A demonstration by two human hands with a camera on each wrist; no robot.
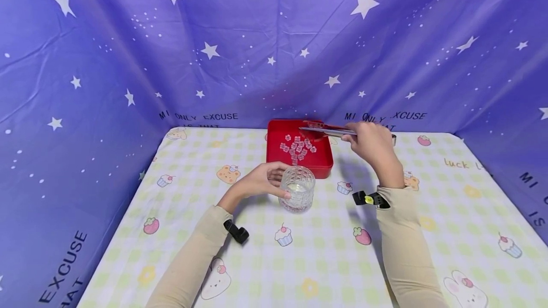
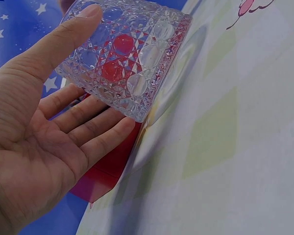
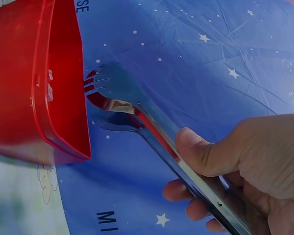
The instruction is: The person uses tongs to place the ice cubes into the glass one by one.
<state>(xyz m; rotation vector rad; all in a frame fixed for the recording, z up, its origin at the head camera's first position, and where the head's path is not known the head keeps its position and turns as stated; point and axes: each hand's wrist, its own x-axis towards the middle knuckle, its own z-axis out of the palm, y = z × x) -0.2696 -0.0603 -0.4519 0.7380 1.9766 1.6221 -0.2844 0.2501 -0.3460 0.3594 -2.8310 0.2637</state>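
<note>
Glass (image 1: 299, 189), left side: the left hand (image 1: 263, 179) curls loosely about it, thumb on the near face and fingers behind, probably to keep the light vessel from sliding.
Glass, place: near the middle of the tablecloth (image 1: 252, 279), just in front of the tray, upright with its mouth up; that spot leaves little way between the two.
Red tray (image 1: 323, 172): behind the glass; its raised walls presumably stop small things from scattering.
Clear pieces (image 1: 297, 139): loosely clustered on the tray's floor, with bare red around them, which likely makes single ones easier to pick out.
Tongs (image 1: 331, 132): metal, reaching leftward over the tray's far right part, tips apart; no piece shows between them.
Right hand (image 1: 370, 141): clamped on the tongs, thumb on one arm and fingers on the other, apparently so that a squeeze can work them; well apart from the left hand.
</note>
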